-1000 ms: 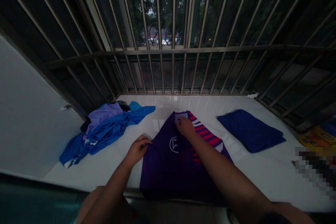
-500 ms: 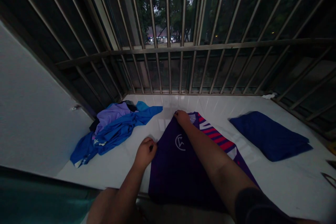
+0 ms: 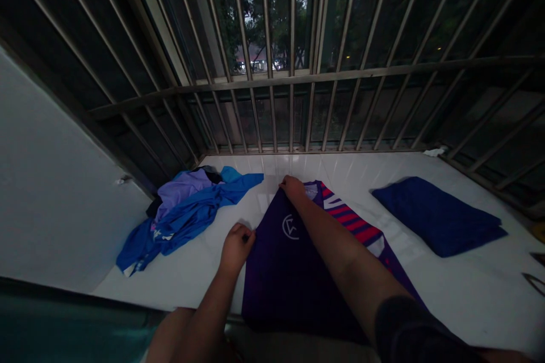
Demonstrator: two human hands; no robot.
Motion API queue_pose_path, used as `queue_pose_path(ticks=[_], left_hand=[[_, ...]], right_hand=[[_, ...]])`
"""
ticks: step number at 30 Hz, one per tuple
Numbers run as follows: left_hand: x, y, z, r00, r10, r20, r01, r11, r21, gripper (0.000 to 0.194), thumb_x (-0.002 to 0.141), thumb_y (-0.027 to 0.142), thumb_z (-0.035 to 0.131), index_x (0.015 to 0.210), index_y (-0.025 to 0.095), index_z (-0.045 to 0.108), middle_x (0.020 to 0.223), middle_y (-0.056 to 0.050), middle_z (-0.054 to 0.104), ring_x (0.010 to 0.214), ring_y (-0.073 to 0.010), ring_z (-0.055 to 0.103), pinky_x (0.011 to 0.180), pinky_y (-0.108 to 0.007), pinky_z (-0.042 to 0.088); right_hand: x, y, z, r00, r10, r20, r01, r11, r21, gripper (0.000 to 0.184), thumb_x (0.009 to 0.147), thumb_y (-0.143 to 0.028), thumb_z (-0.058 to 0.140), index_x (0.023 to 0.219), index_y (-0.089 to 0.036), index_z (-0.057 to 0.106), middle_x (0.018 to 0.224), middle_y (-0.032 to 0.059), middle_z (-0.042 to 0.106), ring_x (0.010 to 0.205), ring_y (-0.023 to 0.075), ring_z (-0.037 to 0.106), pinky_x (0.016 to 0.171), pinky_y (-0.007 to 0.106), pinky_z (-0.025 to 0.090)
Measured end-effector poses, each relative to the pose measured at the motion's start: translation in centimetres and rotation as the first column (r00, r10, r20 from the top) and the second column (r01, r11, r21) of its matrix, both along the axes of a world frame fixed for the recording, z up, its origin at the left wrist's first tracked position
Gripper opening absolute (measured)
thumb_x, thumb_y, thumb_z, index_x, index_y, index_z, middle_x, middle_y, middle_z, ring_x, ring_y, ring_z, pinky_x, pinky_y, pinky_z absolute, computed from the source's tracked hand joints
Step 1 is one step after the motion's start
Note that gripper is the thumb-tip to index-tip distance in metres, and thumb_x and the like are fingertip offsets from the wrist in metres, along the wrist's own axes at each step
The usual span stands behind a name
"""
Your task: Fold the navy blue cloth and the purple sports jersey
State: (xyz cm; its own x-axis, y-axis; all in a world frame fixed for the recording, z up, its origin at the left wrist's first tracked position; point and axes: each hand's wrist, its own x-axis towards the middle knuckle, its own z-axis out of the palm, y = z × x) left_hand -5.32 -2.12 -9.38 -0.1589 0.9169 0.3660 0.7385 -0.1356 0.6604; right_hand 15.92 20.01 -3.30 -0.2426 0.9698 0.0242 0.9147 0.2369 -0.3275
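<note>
A dark purple shirt (image 3: 276, 272) with a pale round logo and a red-striped part lies on the white ledge, its lower end hanging over the front edge. My left hand (image 3: 237, 247) pinches the shirt's left edge, fingers curled. Farther up, my right hand (image 3: 293, 188) is closed on the upper left corner beside the collar. My right forearm crosses over the shirt and hides part of the logo and stripes.
A rumpled pile of blue and lilac clothes (image 3: 191, 212) lies on the left of the white ledge (image 3: 204, 278). A folded dark blue garment (image 3: 438, 218) rests at the right. Metal window bars (image 3: 293, 76) stand along the back, and a pale wall (image 3: 55, 181) rises at left.
Both hands keep their grip on the shirt in nearly the same places. My right hand has shifted very slightly, and the camera view has tilted a little.
</note>
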Motion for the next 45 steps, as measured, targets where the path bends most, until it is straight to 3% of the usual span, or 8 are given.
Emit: queue_pose_path(ticks=[4,8,13,18,24,31,37,45], left_hand=[[-0.5,0.2,-0.2,1.0,0.013,0.015,-0.013,1.0,-0.01,0.034,0.097,0.044,0.067,0.069,0.024,0.064,0.081,-0.003,0.064,0.072,-0.0209,0.065,0.073,-0.035,0.052],[-0.6,0.3,-0.3,1.0,0.01,0.019,-0.009,1.0,-0.009,0.035,0.094,0.047,0.071,0.067,0.025,0.065,0.079,-0.004,0.064,0.074,-0.0211,0.065,0.073,-0.034,0.052],[-0.5,0.1,0.1,0.999,0.026,0.026,-0.027,0.999,0.029,0.036,0.096,0.05,0.072,0.071,0.024,0.067,0.081,-0.003,0.066,0.075,-0.0205,0.066,0.075,-0.034,0.053],[-1.0,0.1,0.4,0.993,-0.106,0.045,0.1,0.989,0.113,0.036,0.107,0.051,0.057,0.093,0.024,0.077,0.104,-0.007,0.08,0.102,-0.0246,0.076,0.094,-0.039,0.062],[1.7,1.5,0.2,0.924,-0.285,-0.256,0.307,0.95,0.053,0.043,0.113,0.043,0.045,0.137,0.022,0.074,0.155,-0.012,0.069,0.147,-0.0296,0.062,0.127,-0.055,0.048],[5.1,0.5,-1.9,0.812,-0.291,-0.505,0.231,0.956,-0.18,0.072,0.109,0.059,0.052,0.166,0.016,0.05,0.176,-0.02,0.04,0.164,-0.0369,0.04,0.133,-0.064,0.033],[4.6,0.5,-2.1,0.789,-0.307,-0.533,0.204,0.948,-0.245,0.074,0.109,0.063,0.049,0.17,0.022,0.044,0.179,-0.015,0.035,0.166,-0.0332,0.034,0.136,-0.063,0.027],[3.8,1.9,-0.2,0.824,-0.356,-0.44,0.258,0.928,-0.269,0.069,0.11,0.057,0.048,0.167,0.019,0.047,0.177,-0.018,0.04,0.166,-0.035,0.036,0.134,-0.068,0.028]], right_hand=[[-0.3,-3.6,1.9,0.995,0.101,0.014,-0.101,0.994,0.047,0.028,0.111,-0.035,0.06,0.129,-0.018,0.071,0.133,0.0144,0.072,0.123,0.0278,0.069,0.108,0.047,0.056],[0.3,-12.4,2.3,0.941,0.338,0.01,-0.338,0.94,0.048,0.027,0.108,-0.039,0.063,0.124,-0.021,0.074,0.132,0.0137,0.074,0.126,0.0297,0.067,0.112,0.043,0.05],[3.9,-24.9,-0.9,0.845,0.534,-0.042,-0.534,0.846,0.008,0.053,0.103,-0.054,0.07,0.149,-0.027,0.064,0.162,0.0117,0.061,0.151,0.0354,0.052,0.133,0.063,0.026],[9.1,-30.9,-3.3,0.854,0.503,-0.135,-0.512,0.858,-0.043,0.072,0.105,-0.057,0.065,0.17,-0.032,0.043,0.181,0.0058,0.035,0.169,0.034,0.027,0.139,0.065,0.009],[16.7,-30.8,-3.2,0.975,0.222,0.006,-0.222,0.975,0.028,0.066,0.106,-0.043,0.062,0.169,-0.028,0.046,0.18,0.0074,0.035,0.169,0.0334,0.027,0.137,0.065,0.019],[24.4,-29.1,-6.1,0.981,-0.139,0.138,0.122,0.985,0.123,0.064,0.11,-0.049,0.051,0.167,-0.019,0.048,0.176,0.0146,0.042,0.164,0.0401,0.037,0.131,0.07,0.027],[24.7,-29.8,-7.4,0.975,-0.177,0.133,0.167,0.982,0.088,0.067,0.112,-0.052,0.044,0.171,-0.021,0.043,0.179,0.0113,0.036,0.166,0.0381,0.034,0.133,0.069,0.024],[23.0,-30.1,-6.1,0.97,-0.222,0.1,0.213,0.972,0.095,0.063,0.109,-0.045,0.053,0.166,-0.017,0.05,0.177,0.0161,0.041,0.165,0.0427,0.034,0.13,0.077,0.023]])
